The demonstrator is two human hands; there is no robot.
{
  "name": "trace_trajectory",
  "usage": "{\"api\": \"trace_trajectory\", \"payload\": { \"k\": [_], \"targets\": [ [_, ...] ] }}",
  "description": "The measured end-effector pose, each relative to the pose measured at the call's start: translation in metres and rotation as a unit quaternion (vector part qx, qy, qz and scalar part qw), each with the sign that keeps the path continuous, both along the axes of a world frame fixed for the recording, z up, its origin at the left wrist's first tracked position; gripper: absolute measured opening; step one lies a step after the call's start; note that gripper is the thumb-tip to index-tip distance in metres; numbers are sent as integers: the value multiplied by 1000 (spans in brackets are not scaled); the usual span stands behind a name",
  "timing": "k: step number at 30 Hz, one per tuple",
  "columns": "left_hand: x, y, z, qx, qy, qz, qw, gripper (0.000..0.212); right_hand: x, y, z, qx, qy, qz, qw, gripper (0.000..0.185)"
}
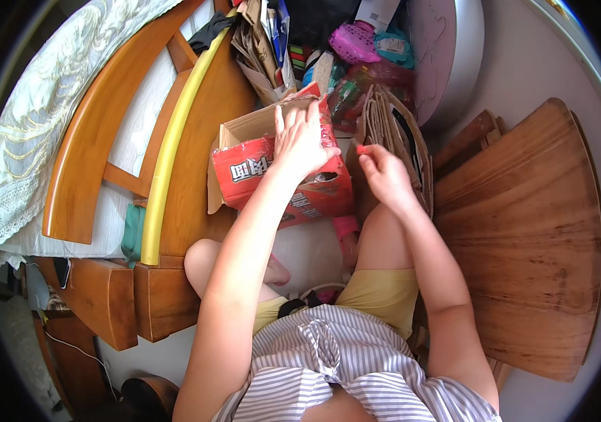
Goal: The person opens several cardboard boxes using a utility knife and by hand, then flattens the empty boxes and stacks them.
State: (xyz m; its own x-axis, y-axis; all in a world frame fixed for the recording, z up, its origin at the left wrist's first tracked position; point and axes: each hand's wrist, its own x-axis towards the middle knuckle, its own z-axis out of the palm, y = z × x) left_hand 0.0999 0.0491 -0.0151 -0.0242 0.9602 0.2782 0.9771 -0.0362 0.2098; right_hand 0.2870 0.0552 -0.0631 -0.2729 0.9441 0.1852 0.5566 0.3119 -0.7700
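A red printed cardboard box (239,176) sits tilted in front of me, its top gaping and its bare brown inside showing. It bears large white writing, and its right side is torn. My left hand (299,134) holds the box at its upper edge, fingers spread over the opening and thumb out to the right. Just right of the box, my right hand (387,174) pinches a small red object (360,150). A thin tip seems to stick out of that object, but most of it is hidden in my fingers. Flattened brown cardboard (371,124) stands close behind this hand.
A wooden bed frame (195,153) with a yellow edge strip (173,142) runs along the left. On the right leans a round wooden board (527,232). Folded cardboard (258,47), a pink bag (354,42) and clear plastic bottles (345,97) crowd the far side.
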Motion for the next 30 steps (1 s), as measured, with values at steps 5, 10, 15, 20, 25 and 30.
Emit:
{"api": "trace_trajectory", "payload": {
  "k": [5,10,15,20,25,30],
  "targets": [
    [-26,12,-3,-263,-141,23,954,55,-15,-7,-2,-29,-37,13,999,30],
    [-53,6,-26,-250,-299,-34,920,40,-29,-14,-11,-8,-85,50,995,29],
    [-62,-3,-32,-217,-304,-44,927,37,-43,-20,-11,17,-120,64,991,26],
    [-68,-7,-40,-188,-329,-67,923,30,-55,-23,-20,62,-130,70,987,21],
    [-83,-17,-54,-148,-329,-41,932,21,-53,-45,-26,108,-204,105,967,21],
    [-96,-17,-65,-139,-403,-57,903,14,-61,-47,-17,71,-149,68,984,22]
  ]
}}
